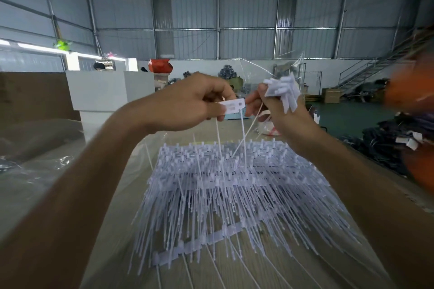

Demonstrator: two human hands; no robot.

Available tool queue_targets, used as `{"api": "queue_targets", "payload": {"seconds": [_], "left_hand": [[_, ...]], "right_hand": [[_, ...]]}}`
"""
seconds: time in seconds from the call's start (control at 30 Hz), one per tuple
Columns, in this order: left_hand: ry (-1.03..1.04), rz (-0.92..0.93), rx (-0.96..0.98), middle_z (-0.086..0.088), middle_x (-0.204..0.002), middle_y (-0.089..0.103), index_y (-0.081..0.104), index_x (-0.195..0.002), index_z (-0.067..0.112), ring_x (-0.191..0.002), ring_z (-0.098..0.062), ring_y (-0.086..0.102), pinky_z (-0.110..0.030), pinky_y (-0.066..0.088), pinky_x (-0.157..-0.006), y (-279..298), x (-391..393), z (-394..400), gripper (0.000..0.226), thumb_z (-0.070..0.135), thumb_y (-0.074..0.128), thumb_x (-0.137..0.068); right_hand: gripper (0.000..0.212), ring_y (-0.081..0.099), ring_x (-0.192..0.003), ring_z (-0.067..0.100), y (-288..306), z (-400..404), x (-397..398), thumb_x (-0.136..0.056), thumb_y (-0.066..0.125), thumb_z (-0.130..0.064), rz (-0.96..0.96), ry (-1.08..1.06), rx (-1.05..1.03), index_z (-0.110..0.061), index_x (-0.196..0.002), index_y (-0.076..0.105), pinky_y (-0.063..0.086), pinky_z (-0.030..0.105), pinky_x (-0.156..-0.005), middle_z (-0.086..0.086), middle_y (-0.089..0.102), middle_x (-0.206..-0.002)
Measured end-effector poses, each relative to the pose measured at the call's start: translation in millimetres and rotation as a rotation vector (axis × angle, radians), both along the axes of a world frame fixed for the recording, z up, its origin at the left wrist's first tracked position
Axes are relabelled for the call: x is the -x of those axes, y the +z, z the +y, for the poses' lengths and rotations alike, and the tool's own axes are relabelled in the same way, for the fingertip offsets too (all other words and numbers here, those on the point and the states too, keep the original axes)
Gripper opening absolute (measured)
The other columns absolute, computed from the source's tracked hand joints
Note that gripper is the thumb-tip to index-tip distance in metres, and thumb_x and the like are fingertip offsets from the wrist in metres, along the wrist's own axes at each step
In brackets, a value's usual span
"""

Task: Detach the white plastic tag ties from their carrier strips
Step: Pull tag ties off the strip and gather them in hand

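Your way down to the table (112, 195) is blocked centrally by the heap of tag ties (234, 195); bare tabletop flanks it left, crumpled plastic sheeting (35, 162) further left.

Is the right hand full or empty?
Full: the right hand grips a bunch of loose white ties, their flat heads fanning out above the fingers.

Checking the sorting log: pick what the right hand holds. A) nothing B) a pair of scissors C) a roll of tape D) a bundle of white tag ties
D: the right hand grips a bundle of white tag ties, their flat heads fanning out above its fingers.
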State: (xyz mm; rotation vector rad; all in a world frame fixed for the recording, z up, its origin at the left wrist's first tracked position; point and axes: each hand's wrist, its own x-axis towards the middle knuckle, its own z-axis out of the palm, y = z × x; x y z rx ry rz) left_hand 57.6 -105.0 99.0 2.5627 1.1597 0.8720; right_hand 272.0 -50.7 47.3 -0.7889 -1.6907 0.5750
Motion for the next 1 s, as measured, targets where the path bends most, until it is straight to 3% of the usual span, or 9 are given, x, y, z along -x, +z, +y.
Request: {"api": "queue_targets", "payload": {"seconds": [0.1,0.17,0.23,0.33,0.43,0.63,0.77,0.9,1.0], "left_hand": [[0.012,-0.016,-0.055,0.000,-0.088,0.074,0.070,-0.100,0.020,-0.091,-0.032,0.066,-0.055,0.053,-0.088,0.4,-0.8,-2.3,0.015,0.009,0.061,-0.098],[0.025,-0.042,-0.090,0.002,-0.089,0.073,0.072,-0.100,0.022,-0.089,-0.025,0.068,-0.054,0.054,-0.086,1.3,-0.4,-2.8,0.016,0.010,0.062,-0.097],[0.032,-0.072,-0.122,0.004,-0.089,0.074,0.074,-0.104,0.021,-0.087,-0.018,0.070,-0.046,0.057,-0.084,2.0,0.9,-1.9,0.016,0.011,0.064,-0.096],[0.027,-0.138,-0.153,0.007,-0.084,0.075,0.074,-0.105,0.020,-0.078,-0.006,0.071,-0.022,0.057,-0.073,3.4,2.5,-0.3,0.017,0.011,0.070,-0.091],[0.014,-0.202,-0.146,0.006,-0.080,0.076,0.072,-0.102,0.017,-0.076,-0.005,0.073,-0.017,0.057,-0.073,3.6,1.9,-1.1,0.019,0.011,0.076,-0.085],[0.012,-0.253,-0.196,0.002,-0.079,0.075,0.069,-0.091,0.012,-0.074,-0.006,0.073,-0.016,0.056,-0.069,3.8,-4.3,-1.8,0.014,0.014,0.079,-0.082],[0.119,-0.222,-0.343,0.012,-0.086,0.072,0.068,-0.090,0.021,-0.082,-0.005,0.068,-0.024,0.057,-0.078,0.8,-11.2,2.5,0.006,0.023,0.074,-0.090],[0.262,0.029,-0.493,0.006,-0.101,0.071,0.063,-0.106,0.025,-0.099,-0.018,0.064,-0.045,0.052,-0.087,-3.4,-16.5,5.0,0.013,0.035,0.060,-0.098],[0.261,-0.049,-0.464,0.003,-0.093,0.071,0.060,-0.104,0.025,-0.087,-0.016,0.066,-0.044,0.053,-0.083,-3.4,-20.3,3.4,0.007,0.029,0.056,-0.100]], "right_hand": [[0.033,0.066,-0.084,0.023,5.2,-6.1,4.9,-0.108,0.043,-0.029,0.077,0.129,0.023,-0.010,-0.097,0.068,0.056,0.040,-0.083,0.010,0.070,-0.087],[0.034,0.060,-0.071,0.020,8.6,-10.9,7.2,-0.108,0.043,-0.031,0.081,0.173,0.032,-0.007,-0.104,0.066,0.057,0.034,-0.070,0.008,0.063,-0.083],[0.034,0.043,-0.058,0.014,12.2,-15.3,8.9,-0.107,0.046,-0.032,0.104,0.197,0.065,-0.003,-0.110,0.064,0.044,0.027,-0.052,0.005,0.050,-0.076],[0.047,0.015,-0.059,0.018,18.4,-21.2,11.7,-0.100,0.056,-0.035,0.109,0.257,0.123,0.008,-0.120,0.054,0.016,0.028,-0.047,0.005,0.032,-0.071],[0.060,0.018,-0.052,0.010,22.0,-28.9,10.8,-0.086,0.066,-0.041,0.063,0.324,0.141,0.005,-0.122,0.054,0.017,0.023,-0.043,-0.001,0.030,-0.063],[0.019,0.025,-0.049,0.012,17.6,-33.0,9.8,-0.096,0.065,-0.033,-0.043,0.214,0.056,-0.014,-0.096,0.062,0.020,0.027,-0.046,0.000,0.035,-0.058],[0.037,0.025,-0.048,0.010,20.4,-28.5,7.9,-0.096,0.065,-0.029,0.036,0.204,0.064,0.005,-0.106,0.053,0.019,0.026,-0.044,0.003,0.034,-0.062],[0.018,0.024,-0.046,0.008,19.1,-25.0,7.9,-0.098,0.063,-0.024,0.120,0.240,0.098,-0.008,-0.102,0.055,0.018,0.023,-0.042,-0.002,0.033,-0.058],[0.010,0.016,-0.049,0.011,19.2,-27.3,9.2,-0.100,0.059,-0.022,0.153,0.325,0.122,-0.015,-0.093,0.054,0.017,0.022,-0.040,0.001,0.026,-0.062]]}}
